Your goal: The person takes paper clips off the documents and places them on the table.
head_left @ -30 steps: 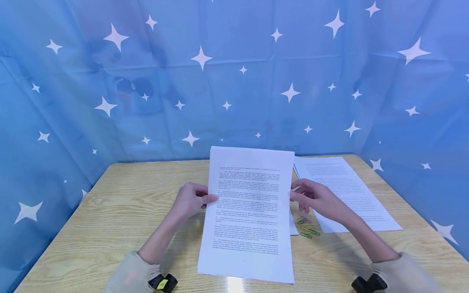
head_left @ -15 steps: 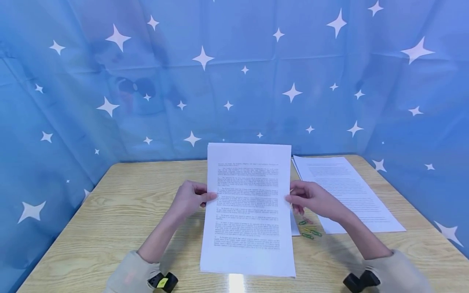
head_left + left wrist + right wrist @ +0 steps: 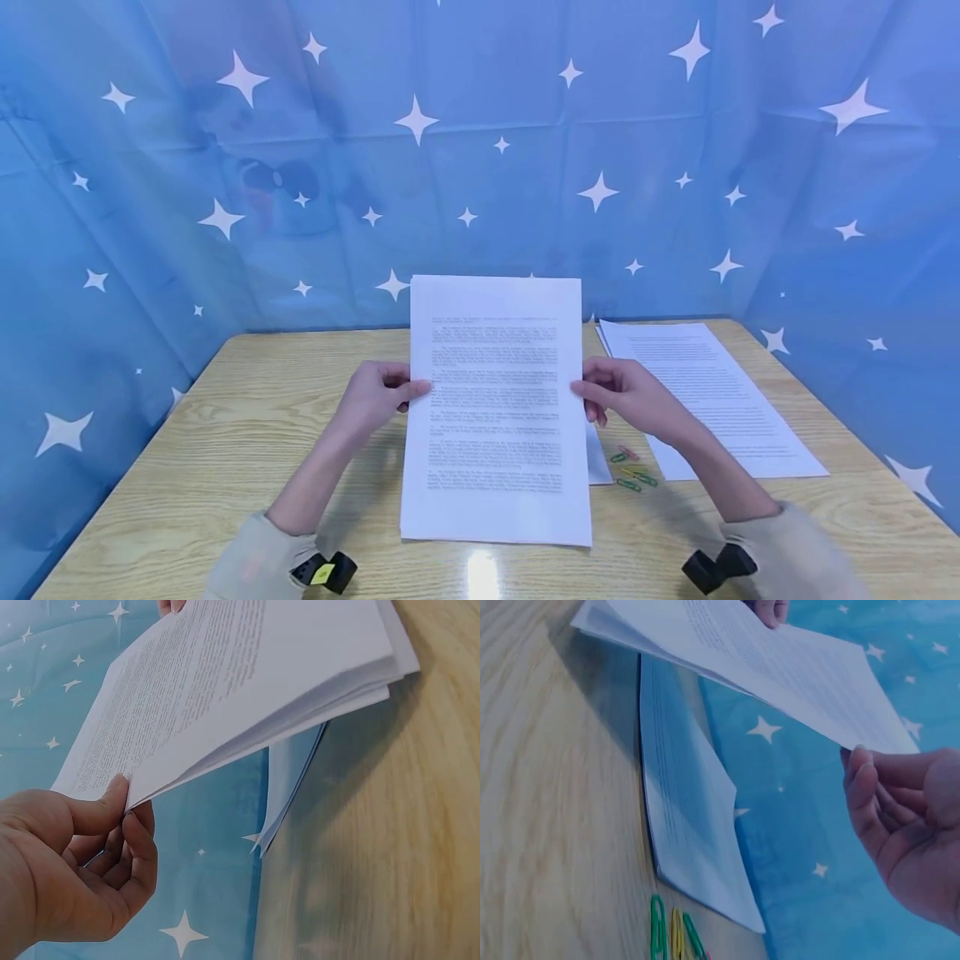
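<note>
A stack of printed paper sheets [image 3: 495,408] is held up above the table in the head view, its text side facing me. The left hand [image 3: 371,400] pinches the stack's left edge, thumb on the front and fingers behind. On the opposite edge the right hand [image 3: 630,396] pinches it the same way. The left wrist view shows the sheets [image 3: 300,645] slightly fanned apart along the lower edge. In the right wrist view, the right thumb and fingertips meet at the paper's edge.
Another printed stack [image 3: 727,408] lies at the table's right. Behind the held sheets, part of more paper [image 3: 597,458] shows. Several green, yellow and pink paper clips [image 3: 633,473] lie between. A blue star-patterned curtain [image 3: 480,167] hangs behind the wooden table [image 3: 187,467].
Both hands have raised the stack and shifted it a little to the left. The right hand's fingers, earlier loose beside the edge, now pinch it. The stack has straightened.
</note>
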Demonstrator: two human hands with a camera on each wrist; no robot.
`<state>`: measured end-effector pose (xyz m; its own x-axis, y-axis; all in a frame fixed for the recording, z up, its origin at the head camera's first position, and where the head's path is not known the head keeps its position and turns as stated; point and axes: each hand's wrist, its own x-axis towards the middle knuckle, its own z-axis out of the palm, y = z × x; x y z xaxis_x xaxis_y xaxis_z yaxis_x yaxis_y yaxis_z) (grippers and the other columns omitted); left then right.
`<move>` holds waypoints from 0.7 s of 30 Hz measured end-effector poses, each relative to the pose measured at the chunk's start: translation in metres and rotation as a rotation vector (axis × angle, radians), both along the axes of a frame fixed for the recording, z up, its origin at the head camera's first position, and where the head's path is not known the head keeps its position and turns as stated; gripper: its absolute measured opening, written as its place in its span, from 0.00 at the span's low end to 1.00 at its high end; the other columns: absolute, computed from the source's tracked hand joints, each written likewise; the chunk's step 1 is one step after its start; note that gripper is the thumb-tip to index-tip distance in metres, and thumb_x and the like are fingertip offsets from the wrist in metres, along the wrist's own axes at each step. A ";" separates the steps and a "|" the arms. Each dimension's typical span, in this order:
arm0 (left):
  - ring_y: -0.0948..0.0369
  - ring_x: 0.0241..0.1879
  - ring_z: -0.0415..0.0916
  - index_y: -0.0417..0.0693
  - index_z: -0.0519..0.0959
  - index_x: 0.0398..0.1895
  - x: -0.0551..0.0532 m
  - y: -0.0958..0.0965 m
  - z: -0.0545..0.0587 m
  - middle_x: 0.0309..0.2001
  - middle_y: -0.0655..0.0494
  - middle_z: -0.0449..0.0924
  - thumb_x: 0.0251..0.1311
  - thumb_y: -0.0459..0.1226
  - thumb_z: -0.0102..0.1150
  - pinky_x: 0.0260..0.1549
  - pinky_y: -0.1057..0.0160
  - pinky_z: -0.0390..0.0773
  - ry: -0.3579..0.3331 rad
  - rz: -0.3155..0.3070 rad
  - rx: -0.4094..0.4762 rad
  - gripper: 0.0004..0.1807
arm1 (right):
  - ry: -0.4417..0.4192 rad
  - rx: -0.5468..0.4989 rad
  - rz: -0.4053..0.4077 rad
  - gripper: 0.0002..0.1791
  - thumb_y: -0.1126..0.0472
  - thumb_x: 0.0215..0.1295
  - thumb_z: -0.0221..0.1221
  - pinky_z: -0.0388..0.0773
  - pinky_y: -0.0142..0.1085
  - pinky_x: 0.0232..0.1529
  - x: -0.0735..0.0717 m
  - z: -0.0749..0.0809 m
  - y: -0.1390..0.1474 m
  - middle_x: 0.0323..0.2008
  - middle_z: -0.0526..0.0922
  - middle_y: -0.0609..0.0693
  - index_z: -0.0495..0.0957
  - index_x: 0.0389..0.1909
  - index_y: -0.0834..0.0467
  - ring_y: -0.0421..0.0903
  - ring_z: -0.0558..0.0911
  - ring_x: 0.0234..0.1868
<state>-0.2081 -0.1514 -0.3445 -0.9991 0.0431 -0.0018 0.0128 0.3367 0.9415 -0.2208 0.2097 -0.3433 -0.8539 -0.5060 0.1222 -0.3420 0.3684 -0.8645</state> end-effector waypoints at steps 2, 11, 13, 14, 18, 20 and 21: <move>0.57 0.31 0.76 0.37 0.86 0.41 0.000 -0.003 0.002 0.33 0.50 0.86 0.65 0.33 0.66 0.37 0.57 0.77 0.013 0.004 -0.003 0.07 | 0.013 -0.013 -0.011 0.10 0.56 0.75 0.58 0.78 0.41 0.27 0.000 0.001 -0.004 0.23 0.78 0.57 0.78 0.40 0.60 0.57 0.78 0.24; 0.54 0.34 0.75 0.38 0.86 0.43 -0.002 -0.012 0.011 0.35 0.48 0.83 0.68 0.35 0.64 0.36 0.60 0.75 0.034 0.064 -0.045 0.08 | 0.051 -0.065 -0.092 0.11 0.56 0.75 0.59 0.79 0.39 0.28 -0.003 0.000 -0.021 0.24 0.80 0.57 0.78 0.43 0.62 0.57 0.79 0.25; 0.54 0.35 0.75 0.38 0.85 0.44 -0.003 -0.014 0.012 0.36 0.48 0.83 0.68 0.36 0.63 0.36 0.61 0.75 0.030 0.087 -0.053 0.09 | 0.048 -0.080 -0.116 0.12 0.56 0.75 0.59 0.80 0.39 0.28 -0.003 0.001 -0.027 0.24 0.80 0.57 0.78 0.45 0.63 0.57 0.80 0.26; 0.54 0.35 0.76 0.38 0.85 0.45 -0.004 -0.016 0.013 0.37 0.47 0.82 0.69 0.36 0.63 0.36 0.62 0.75 0.028 0.098 -0.054 0.10 | 0.048 -0.090 -0.124 0.12 0.56 0.75 0.59 0.80 0.39 0.28 -0.004 0.001 -0.030 0.24 0.80 0.57 0.78 0.45 0.63 0.56 0.80 0.26; 0.55 0.36 0.76 0.37 0.84 0.50 -0.005 -0.023 0.015 0.40 0.46 0.82 0.70 0.38 0.62 0.36 0.63 0.74 0.016 0.124 -0.057 0.13 | 0.045 -0.131 -0.128 0.11 0.56 0.75 0.59 0.78 0.39 0.27 -0.008 0.002 -0.042 0.23 0.79 0.57 0.78 0.45 0.62 0.52 0.79 0.24; 0.55 0.37 0.77 0.37 0.83 0.52 -0.006 -0.028 0.016 0.41 0.46 0.82 0.70 0.38 0.62 0.37 0.63 0.74 0.010 0.132 -0.058 0.14 | 0.052 -0.139 -0.117 0.11 0.57 0.75 0.58 0.77 0.39 0.25 -0.011 0.002 -0.048 0.22 0.79 0.57 0.77 0.45 0.61 0.51 0.78 0.22; 0.55 0.37 0.76 0.37 0.83 0.52 -0.006 -0.031 0.017 0.41 0.46 0.82 0.70 0.38 0.62 0.37 0.63 0.74 0.007 0.134 -0.058 0.15 | 0.056 -0.137 -0.113 0.10 0.57 0.75 0.58 0.77 0.39 0.25 -0.012 0.002 -0.051 0.22 0.78 0.57 0.77 0.46 0.61 0.50 0.77 0.22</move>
<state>-0.2144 -0.1827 -0.3277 -0.9958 -0.0911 0.0066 -0.0296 0.3896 0.9205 -0.2330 0.1588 -0.3417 -0.8942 -0.3824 0.2328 -0.3544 0.2871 -0.8899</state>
